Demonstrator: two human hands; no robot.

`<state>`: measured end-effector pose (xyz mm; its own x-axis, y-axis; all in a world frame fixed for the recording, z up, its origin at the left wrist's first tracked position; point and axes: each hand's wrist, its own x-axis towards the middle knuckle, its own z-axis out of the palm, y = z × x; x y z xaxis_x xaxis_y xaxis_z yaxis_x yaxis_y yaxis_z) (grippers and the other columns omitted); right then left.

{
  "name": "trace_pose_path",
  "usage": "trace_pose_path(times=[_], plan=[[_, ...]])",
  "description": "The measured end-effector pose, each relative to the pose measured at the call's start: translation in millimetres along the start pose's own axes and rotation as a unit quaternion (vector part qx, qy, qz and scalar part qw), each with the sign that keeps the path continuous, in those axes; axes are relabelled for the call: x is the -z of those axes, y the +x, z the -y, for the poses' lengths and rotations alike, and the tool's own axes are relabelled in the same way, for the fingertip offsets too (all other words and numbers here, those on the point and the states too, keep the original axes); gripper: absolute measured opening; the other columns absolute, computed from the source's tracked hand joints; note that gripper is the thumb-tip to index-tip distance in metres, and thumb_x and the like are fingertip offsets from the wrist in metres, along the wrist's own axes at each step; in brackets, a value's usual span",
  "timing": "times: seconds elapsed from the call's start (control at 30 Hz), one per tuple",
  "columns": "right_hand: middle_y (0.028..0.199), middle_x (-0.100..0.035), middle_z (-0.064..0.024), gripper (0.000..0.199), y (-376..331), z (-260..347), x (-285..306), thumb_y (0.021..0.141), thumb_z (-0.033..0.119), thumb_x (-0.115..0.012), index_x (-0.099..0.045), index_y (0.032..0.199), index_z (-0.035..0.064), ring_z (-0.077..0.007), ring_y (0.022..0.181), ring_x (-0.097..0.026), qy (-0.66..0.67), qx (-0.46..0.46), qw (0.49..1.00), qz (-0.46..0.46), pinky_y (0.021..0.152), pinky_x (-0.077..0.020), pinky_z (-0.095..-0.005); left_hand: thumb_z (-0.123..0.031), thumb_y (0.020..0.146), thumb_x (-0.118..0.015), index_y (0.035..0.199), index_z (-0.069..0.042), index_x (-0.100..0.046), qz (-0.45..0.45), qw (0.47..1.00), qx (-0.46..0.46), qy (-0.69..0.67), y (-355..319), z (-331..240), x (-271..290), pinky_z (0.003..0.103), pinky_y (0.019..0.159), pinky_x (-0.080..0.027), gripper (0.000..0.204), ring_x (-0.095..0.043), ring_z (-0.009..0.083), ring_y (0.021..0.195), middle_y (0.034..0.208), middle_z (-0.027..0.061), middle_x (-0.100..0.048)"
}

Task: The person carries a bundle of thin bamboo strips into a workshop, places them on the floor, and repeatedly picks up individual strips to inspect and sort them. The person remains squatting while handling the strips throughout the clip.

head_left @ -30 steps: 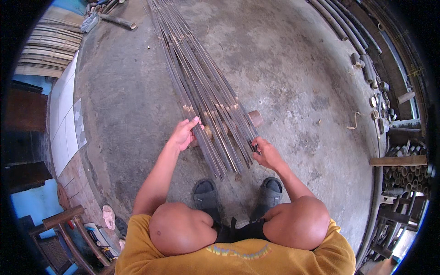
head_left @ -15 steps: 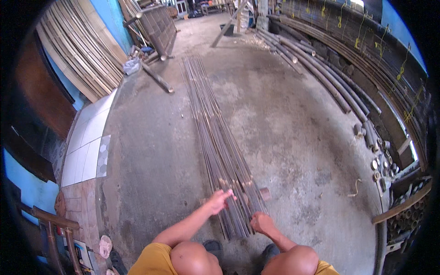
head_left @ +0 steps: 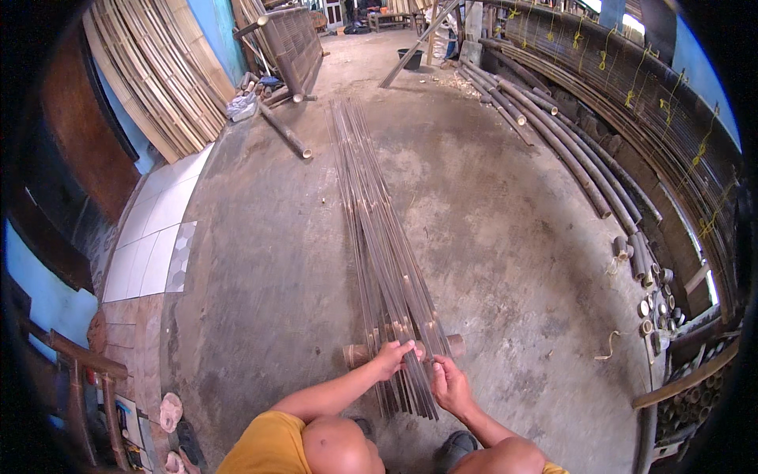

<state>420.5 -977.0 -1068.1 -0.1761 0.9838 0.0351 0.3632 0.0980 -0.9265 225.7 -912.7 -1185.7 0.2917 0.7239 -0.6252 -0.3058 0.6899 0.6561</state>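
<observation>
Long, thin dark bamboo strips (head_left: 371, 213) lie in a loose row on the concrete floor, running away from me. Their near ends rest across a short brown bamboo log (head_left: 357, 355). My left hand (head_left: 391, 360) is closed around some strips near these ends, thumb on top. At the right edge of the row, my right hand (head_left: 450, 385) is closed with finger and thumb pinched at a strip; its fingertips partly hide the spot. My knees are on both sides of the near ends.
Bamboo poles (head_left: 564, 154) and short cut pieces (head_left: 651, 304) line the right side. A single pole (head_left: 284, 130) lies at the far left, near split bamboo slats (head_left: 158, 75) leaning on the wall. Pale sandals (head_left: 170, 412) sit at the lower left.
My left hand has gone from pointing loosely over the strips to closing around some. My right hand has turned upward, pinching at the right edge. The view has shifted slightly.
</observation>
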Motion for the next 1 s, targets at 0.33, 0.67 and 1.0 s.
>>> trace_pose_path(times=[0.33, 0.67, 1.0], plan=[[0.068, -0.065, -0.0138, 0.03, -20.9, -64.5, -46.8, 0.104, 0.024, -0.05, -0.06, 0.123, 0.0024, -0.0229, 0.061, -0.068, -0.068, -0.038, 0.997, 0.016, 0.062, -0.0523, -0.0376, -0.03, 0.101, -0.06, 0.106, -0.007, -0.058, -0.01, 0.998, -0.029, -0.052, -29.2, -19.4, 11.5, 0.041, 0.078, -0.059, 0.023, -0.069, 0.0243, 0.091, 0.1, 0.0107, -0.069], [0.088, -0.065, 0.0006, 0.018, -21.4, -58.8, -9.6, 0.102, 0.017, -0.057, -0.061, 0.114, 0.0033, -0.0056, 0.076, -0.057, 0.238, -0.218, 0.928, 0.187, 0.066, -0.0461, -0.0241, -0.031, 0.101, -0.06, 0.107, -0.007, -0.059, -0.04, 0.999, -0.023, -0.026, -35.2, -26.8, 7.0, 0.039, 0.079, -0.059, 0.025, -0.07, 0.0227, 0.088, 0.097, 0.0086, -0.069], [0.097, -0.065, 0.0024, 0.014, -42.9, -64.3, -8.1, 0.099, 0.013, -0.064, -0.062, 0.111, 0.0047, -0.007, 0.092, -0.059, 0.298, -0.229, 0.897, 0.234, 0.08, -0.0478, -0.0245, -0.034, 0.104, -0.053, 0.117, -0.002, -0.057, -0.053, 0.998, -0.031, -0.02, -39.5, -27.6, 9.1, 0.042, 0.086, -0.058, 0.035, -0.07, 0.0255, 0.096, 0.11, 0.0167, -0.07]])
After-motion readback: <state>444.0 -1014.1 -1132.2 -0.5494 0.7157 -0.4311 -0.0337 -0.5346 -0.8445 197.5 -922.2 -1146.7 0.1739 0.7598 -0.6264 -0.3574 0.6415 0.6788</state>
